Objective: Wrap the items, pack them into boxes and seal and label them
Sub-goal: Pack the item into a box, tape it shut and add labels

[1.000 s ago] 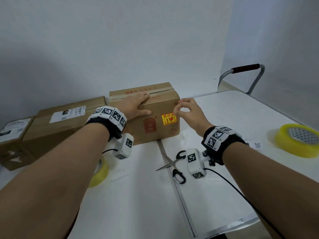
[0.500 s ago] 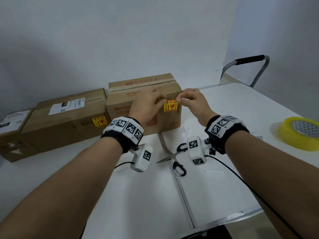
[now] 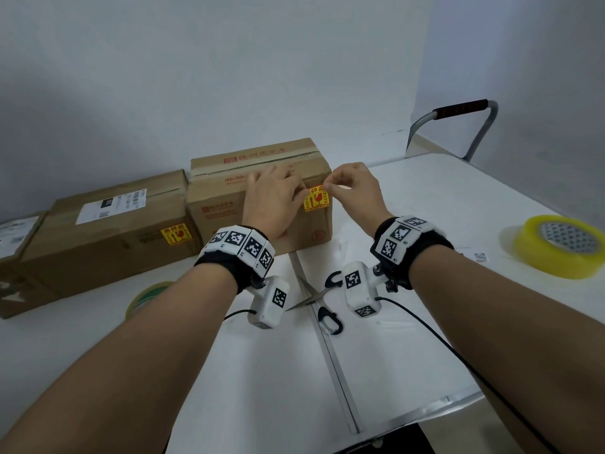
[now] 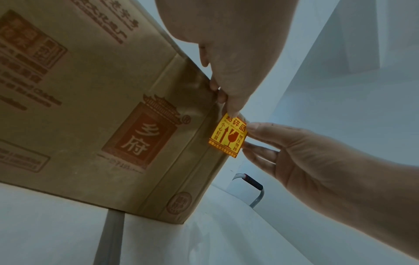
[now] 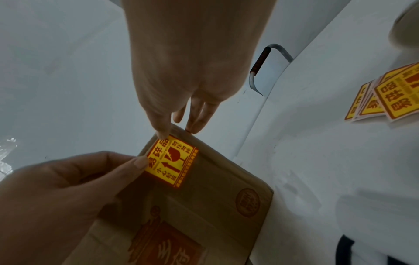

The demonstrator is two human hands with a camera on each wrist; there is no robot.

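At the left of the frame a long box (image 3: 111, 231) already wears its yellow sticker; at centre the left hand (image 3: 273, 199) and right hand (image 3: 355, 191) each pinch a top corner of the fragile label (image 3: 317, 198), held against the near face of the taped box (image 3: 262, 194). This looks like the labelling step. Next it wants pressing flat and smoothing down; spare labels (image 5: 385, 96) lie at far right.

I see bare forearms, black wristbands (image 3: 229, 270) carrying white fiducial-marker blocks (image 3: 242, 240), white wrist cameras (image 3: 270, 301), thin black cables (image 3: 425, 326).
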